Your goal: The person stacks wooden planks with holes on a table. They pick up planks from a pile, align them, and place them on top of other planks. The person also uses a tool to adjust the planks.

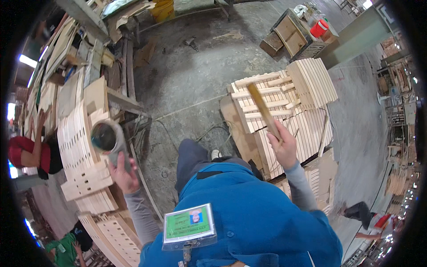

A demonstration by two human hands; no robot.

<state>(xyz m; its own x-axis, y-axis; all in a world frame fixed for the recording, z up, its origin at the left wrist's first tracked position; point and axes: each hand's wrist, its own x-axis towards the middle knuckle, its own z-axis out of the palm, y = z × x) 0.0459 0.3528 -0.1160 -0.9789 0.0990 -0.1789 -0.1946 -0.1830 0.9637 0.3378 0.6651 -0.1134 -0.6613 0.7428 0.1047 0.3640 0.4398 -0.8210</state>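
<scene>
My left hand is closed round the handle of a grey round pot with a dark inside. The pot is held over curved, pale wooden boards with rows of small slots, at the left. In my right hand is a flat brownish-yellow wooden stick, gripped at its lower end and pointing up and away. Below the stick lie stacked pale wooden slats, with several loose wooden bars on top. What the pot contains is too dark to tell.
A wooden crate with a red jug stands at the far right beside a grey-green pillar. A yellow bucket is at the far left. Cables cross the concrete floor. Other people work at the left and right edges.
</scene>
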